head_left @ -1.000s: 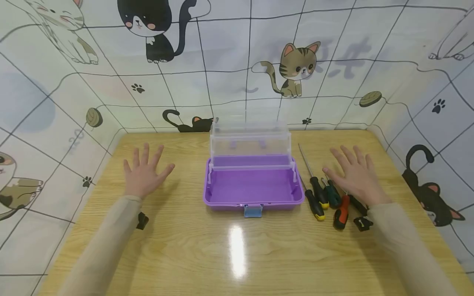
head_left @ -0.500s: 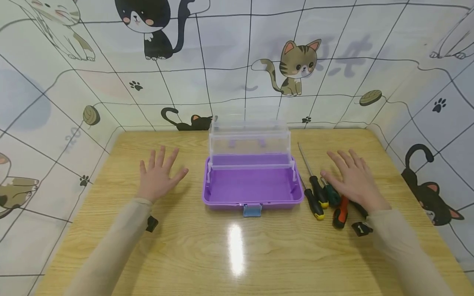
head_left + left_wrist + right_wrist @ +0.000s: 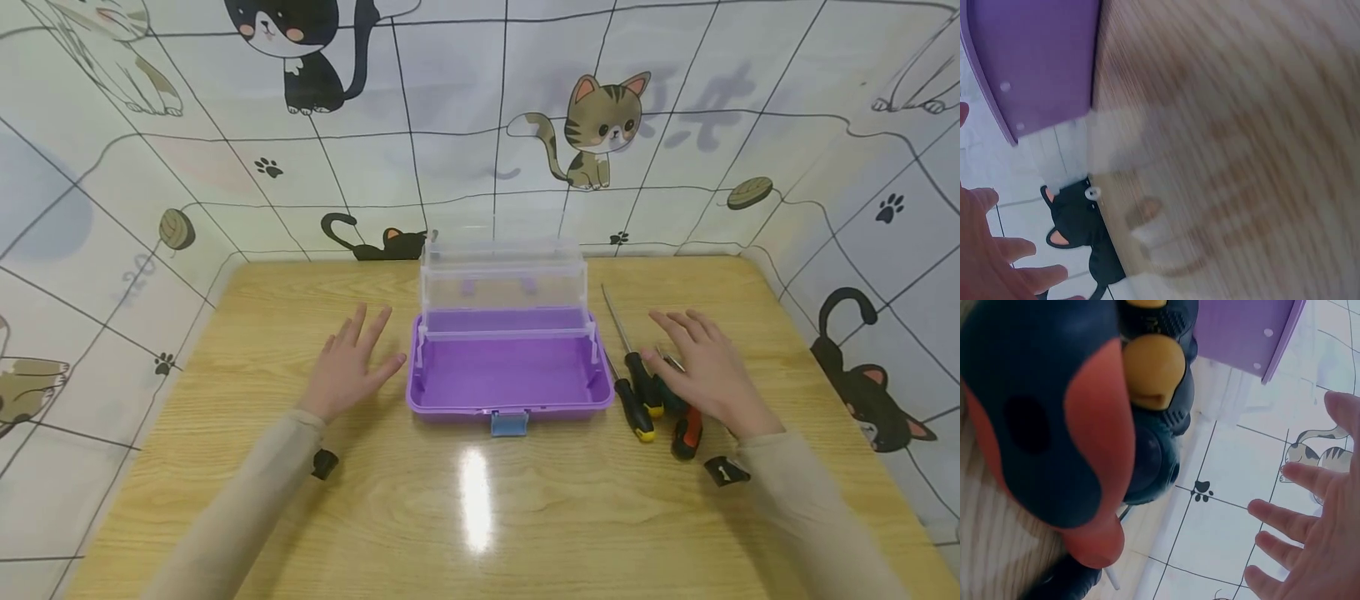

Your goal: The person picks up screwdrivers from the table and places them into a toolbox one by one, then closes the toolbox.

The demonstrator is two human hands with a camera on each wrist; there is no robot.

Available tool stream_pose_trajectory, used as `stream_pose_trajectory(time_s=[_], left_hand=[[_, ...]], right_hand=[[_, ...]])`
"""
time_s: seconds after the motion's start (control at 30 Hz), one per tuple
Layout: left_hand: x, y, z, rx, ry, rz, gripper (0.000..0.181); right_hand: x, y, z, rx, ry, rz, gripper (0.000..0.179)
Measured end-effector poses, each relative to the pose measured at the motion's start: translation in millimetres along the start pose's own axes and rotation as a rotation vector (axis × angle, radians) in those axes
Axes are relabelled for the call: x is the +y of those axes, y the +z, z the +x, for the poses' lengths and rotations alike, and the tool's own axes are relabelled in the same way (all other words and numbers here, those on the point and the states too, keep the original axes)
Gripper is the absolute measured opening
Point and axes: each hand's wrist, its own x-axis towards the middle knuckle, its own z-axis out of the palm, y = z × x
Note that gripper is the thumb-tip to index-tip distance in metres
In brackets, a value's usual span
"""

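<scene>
My left hand (image 3: pixel 348 371) hovers left of a purple plastic box (image 3: pixel 510 375), fingers spread, holding nothing. The box stands with its transparent lid (image 3: pixel 502 287) raised at the back and a blue latch (image 3: pixel 509 423) at its front. To the right of it, my right hand (image 3: pixel 705 371) is held over several screwdrivers, fingers extended and apart from them. Two have black-and-yellow handles (image 3: pixel 636 412); a dark green-handled screwdriver (image 3: pixel 667 396) is partly hidden under the hand. The red-and-black screwdriver (image 3: pixel 1079 425) looms large in the right wrist view.
A wood-grain table (image 3: pixel 375 517) carries everything. Cat-patterned wall covering (image 3: pixel 465 125) rises behind it and on both sides. Small black pieces (image 3: pixel 726 472) show by both sleeve cuffs.
My left hand has moved right, closer to the box. My right hand has shifted slightly left and lower over the screwdrivers. The box and lid stay put.
</scene>
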Motion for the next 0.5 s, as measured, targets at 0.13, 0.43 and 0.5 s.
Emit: stream_pose_trajectory(time_s=[0.13,0.43,0.5], left_hand=[[7.0,4.7,0.1,-0.012,0.036,-0.041,0.074],[20.6,12.3,-0.4,-0.065,0.068,-0.140,0.075],[22.9,14.1,-1.0,-0.077,0.070,-0.168,0.077]], right_hand=[[-4,1,-2.9,0.008,-0.006,0.022,0.063],[-7,6,-7.9,0.010,0.006,0.055,0.060],[-7,7,-9.0,0.008,0.010,0.052,0.060]])
